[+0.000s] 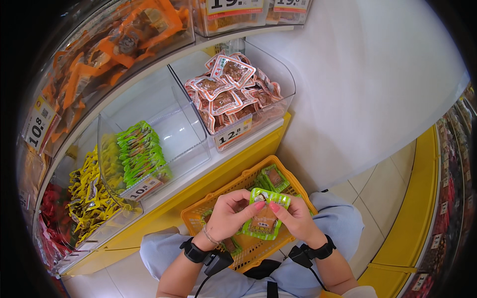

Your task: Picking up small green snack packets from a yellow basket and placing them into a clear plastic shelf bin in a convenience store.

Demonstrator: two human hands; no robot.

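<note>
My left hand (231, 213) and my right hand (298, 218) pinch a green-edged snack packet (262, 218) by its upper part, one from each side, thumbs on its front. The packet shows a brown food through its front and is held over a yellow plastic basket (192, 214). Inside the basket lie similar green packets (274, 178), some partly hidden by my hands. A row of green packets (141, 152) stands upright along the left side of a clear acrylic bin (188, 149) on the shelf in front of me.
Another clear bin holds a pile of white-and-orange packets (227, 97). Yellow packets (91, 197) and red packets (56, 205) fill bins at left. Orange packages (123, 48) sit on the tier above. A white panel (354, 82) rises at right; a second stocked shelf with a yellow base (402, 223) stands beyond the tiled floor.
</note>
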